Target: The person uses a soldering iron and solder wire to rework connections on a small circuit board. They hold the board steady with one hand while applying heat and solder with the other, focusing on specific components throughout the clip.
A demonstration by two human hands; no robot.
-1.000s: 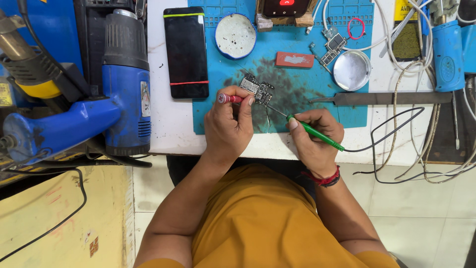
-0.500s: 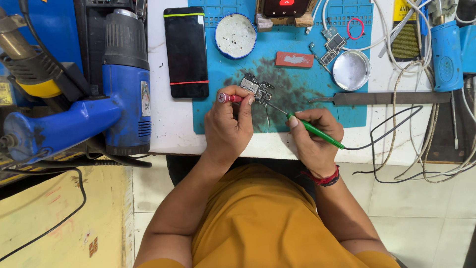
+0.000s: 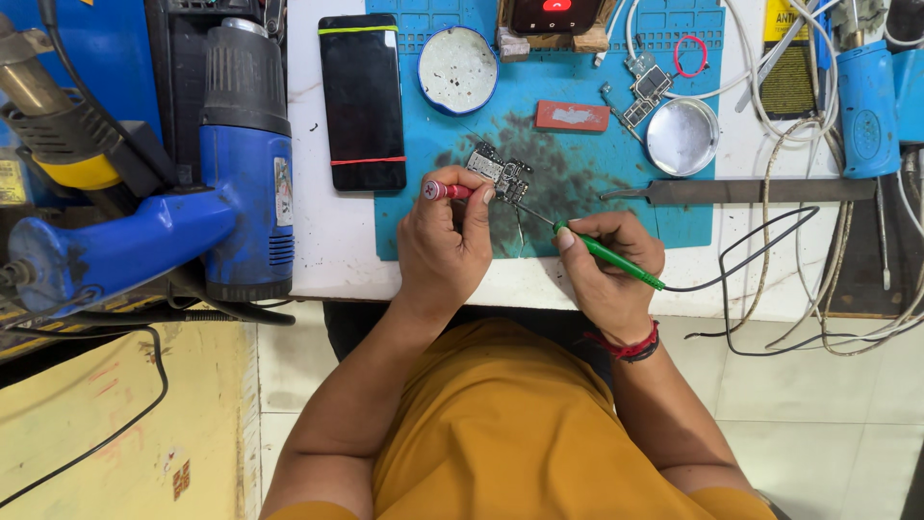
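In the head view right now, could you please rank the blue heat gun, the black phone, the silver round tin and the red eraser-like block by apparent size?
1. Blue heat gun, clearly largest, though it stands taller, nearer the camera.
2. Black phone.
3. Silver round tin.
4. Red block, smallest.

The circuit board (image 3: pixel 500 171) looks like dull metal, lying on a matt blue rubbery mat (image 3: pixel 616 144) smudged with dark, rough stains. The soldering iron (image 3: pixel 608 255) has a smooth green plastic grip. The round tin (image 3: pixel 681 136) is shiny metal and the phone (image 3: pixel 362 101) glossy black.
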